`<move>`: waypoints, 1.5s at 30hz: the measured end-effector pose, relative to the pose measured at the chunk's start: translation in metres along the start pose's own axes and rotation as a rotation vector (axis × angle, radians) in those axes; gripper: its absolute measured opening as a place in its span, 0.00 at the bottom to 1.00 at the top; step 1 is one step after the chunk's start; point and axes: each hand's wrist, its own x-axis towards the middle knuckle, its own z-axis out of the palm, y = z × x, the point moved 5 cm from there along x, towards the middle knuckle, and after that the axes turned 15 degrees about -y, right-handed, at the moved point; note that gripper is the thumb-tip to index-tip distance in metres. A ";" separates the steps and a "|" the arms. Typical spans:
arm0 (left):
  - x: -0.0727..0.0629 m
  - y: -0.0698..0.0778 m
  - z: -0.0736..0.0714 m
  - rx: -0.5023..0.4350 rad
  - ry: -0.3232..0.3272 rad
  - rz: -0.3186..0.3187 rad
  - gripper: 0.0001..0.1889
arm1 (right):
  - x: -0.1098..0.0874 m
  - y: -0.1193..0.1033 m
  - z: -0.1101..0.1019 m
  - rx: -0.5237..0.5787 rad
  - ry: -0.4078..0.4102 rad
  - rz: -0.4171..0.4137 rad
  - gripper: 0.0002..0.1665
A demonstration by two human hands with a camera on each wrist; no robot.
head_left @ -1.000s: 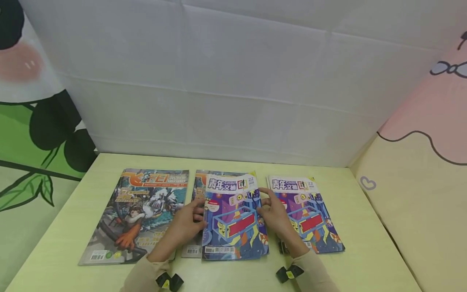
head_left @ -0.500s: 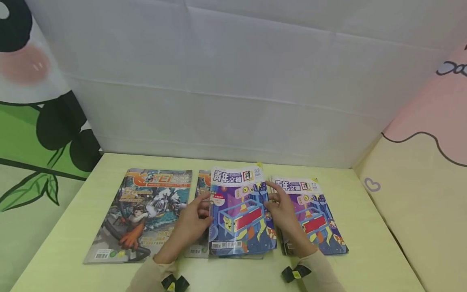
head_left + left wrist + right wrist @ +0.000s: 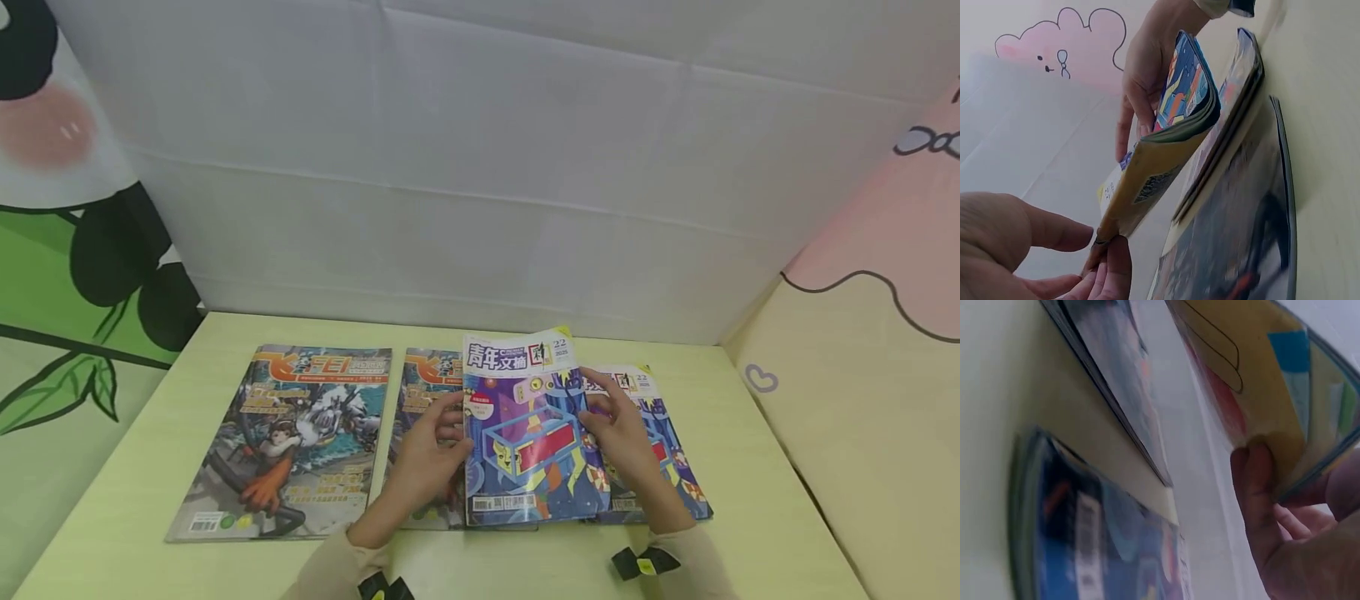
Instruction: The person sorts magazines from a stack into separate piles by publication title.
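Note:
A purple and blue magazine is held up off the table between both hands. My left hand pinches its left edge, thumb on the cover and fingers beneath, as the left wrist view shows. My right hand grips the right edge, with fingers against the yellowish back cover in the right wrist view. Below the held magazine, on the right, lies a pile of magazines with the same cover, partly hidden. To the left lies a comic-style magazine, partly covered by the left hand and the held magazine.
A larger comic-style magazine with an orange title lies at the left of the pale yellow table. A white sheet hangs behind the table. Painted panels stand at the sides.
Both hands have carried the purple magazine to the right and lifted it. It now partly covers the right-hand pile, and more of the middle comic-style magazine shows. The left magazine stays put.

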 end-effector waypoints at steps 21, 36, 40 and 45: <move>0.023 0.025 0.060 -0.164 -0.142 0.061 0.38 | -0.028 0.007 -0.082 0.017 -0.077 -0.021 0.38; 0.043 0.015 0.105 -0.340 -0.327 0.055 0.44 | -0.049 0.023 -0.128 -0.044 -0.078 -0.048 0.37; 0.046 0.016 0.116 -0.352 -0.373 0.065 0.43 | -0.054 0.030 -0.141 -0.022 -0.084 -0.072 0.37; 0.051 0.013 0.128 -0.397 -0.413 0.042 0.42 | -0.058 0.041 -0.154 -0.002 -0.118 -0.100 0.37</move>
